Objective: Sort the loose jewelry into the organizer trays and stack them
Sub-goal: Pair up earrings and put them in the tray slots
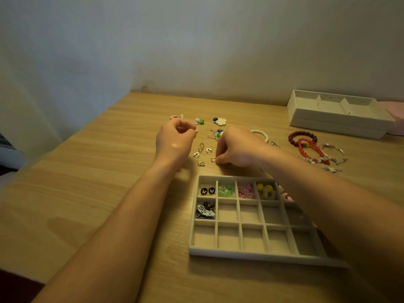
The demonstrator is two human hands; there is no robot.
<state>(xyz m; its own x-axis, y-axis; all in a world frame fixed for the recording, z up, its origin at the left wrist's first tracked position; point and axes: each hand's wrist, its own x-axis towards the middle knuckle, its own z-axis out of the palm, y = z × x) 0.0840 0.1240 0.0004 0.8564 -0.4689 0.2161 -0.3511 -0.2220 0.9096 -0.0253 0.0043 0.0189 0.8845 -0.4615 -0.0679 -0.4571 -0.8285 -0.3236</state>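
fingers (219, 157) of right hand (238, 149) pinching gold ring (213, 159), left hand (175, 138) curled

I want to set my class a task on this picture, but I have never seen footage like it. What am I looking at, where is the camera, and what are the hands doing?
There is no machine here. A person wears a camera on the head, and it looks down at their own bare arms. On the wooden table sits a grey tray divided into small compartments, several of which hold earrings. Loose earrings lie beyond the tray, with bracelets to the right and white trays at the far right. The right hand pinches a small gold ring that lies on the table. The left hand hovers with its fingertips pinched together. Whether it holds anything is too small to tell.
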